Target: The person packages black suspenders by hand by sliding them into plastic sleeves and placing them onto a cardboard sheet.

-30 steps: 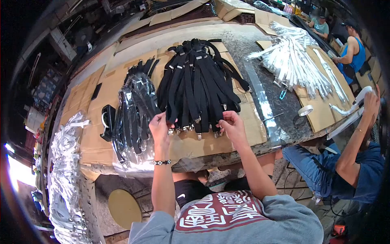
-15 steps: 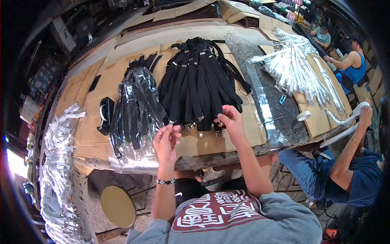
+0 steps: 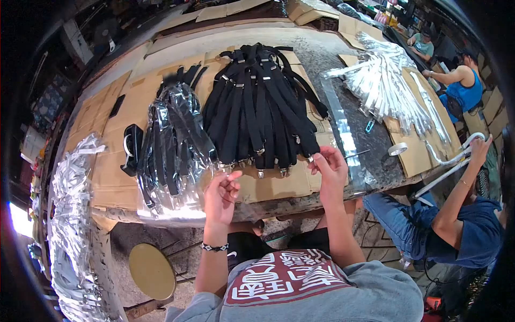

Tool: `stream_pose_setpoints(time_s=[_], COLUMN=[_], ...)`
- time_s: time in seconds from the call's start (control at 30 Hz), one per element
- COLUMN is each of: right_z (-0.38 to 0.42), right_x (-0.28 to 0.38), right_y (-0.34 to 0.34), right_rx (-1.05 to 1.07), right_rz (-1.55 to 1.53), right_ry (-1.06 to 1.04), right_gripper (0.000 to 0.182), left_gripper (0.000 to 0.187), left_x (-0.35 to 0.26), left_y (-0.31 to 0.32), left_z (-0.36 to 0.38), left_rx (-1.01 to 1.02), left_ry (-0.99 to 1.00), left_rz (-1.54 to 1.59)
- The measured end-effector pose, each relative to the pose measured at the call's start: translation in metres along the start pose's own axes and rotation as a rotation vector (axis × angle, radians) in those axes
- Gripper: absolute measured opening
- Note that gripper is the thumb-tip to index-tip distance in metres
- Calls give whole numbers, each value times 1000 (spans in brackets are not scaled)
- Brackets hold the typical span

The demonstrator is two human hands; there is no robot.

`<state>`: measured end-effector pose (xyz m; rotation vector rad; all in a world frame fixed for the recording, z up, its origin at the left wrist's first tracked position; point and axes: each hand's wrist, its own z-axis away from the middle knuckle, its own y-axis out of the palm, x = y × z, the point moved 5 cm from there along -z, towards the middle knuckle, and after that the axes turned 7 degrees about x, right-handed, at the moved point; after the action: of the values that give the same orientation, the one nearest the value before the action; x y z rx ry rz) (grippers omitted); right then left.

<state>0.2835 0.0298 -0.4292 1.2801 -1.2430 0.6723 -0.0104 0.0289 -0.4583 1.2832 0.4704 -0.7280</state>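
Observation:
A large fan of black suspenders (image 3: 252, 107) with metal clips lies in front of me, the clip ends toward the near table edge. My right hand (image 3: 331, 166) pinches the clip end of a black suspender strap (image 3: 307, 142) at the right side of the fan. My left hand (image 3: 222, 194) is just below the clips at the left side, fingers curled in; what they hold, if anything, is hidden. Left of the fan, more black suspenders in clear plastic sleeves (image 3: 174, 142) lie close to my left hand.
A black tape dispenser (image 3: 130, 150) and a dark phone (image 3: 117, 105) lie on the left cardboard (image 3: 110, 185). White wrapped straps (image 3: 381, 80), a tape roll (image 3: 397, 149) and a pen (image 3: 358, 153) are on the right. A co-worker (image 3: 461, 225) sits at right holding a white strap. A round stool (image 3: 152, 271) stands below.
My right hand has moved right with a strap's clip end. The left hand has dropped slightly away from the clips. My head view has shifted a little.

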Motion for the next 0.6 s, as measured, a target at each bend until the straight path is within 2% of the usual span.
stream_pose_setpoints(time_s=[0.27, 0.37, 0.47, 0.6], right_z=[22, 23, 24, 29], right_x=[-28, -32, -42, -53], right_y=[-27, -30, -33, -38], right_rx=[-2, 21, 73, 110], right_rz=[-6, 32, 162, 286], right_ry=[75, 111, 191, 188], right_gripper=[20, 23, 27, 30], left_gripper=[10, 11, 11, 12], left_x=[13, 20, 32, 40], left_y=[-2, -4, -24, -36], left_z=[23, 27, 17, 16], left_rx=[100, 113, -5, 4], left_ry=[-53, -86, -74, -103], left_rz=[57, -26, -315, -381])
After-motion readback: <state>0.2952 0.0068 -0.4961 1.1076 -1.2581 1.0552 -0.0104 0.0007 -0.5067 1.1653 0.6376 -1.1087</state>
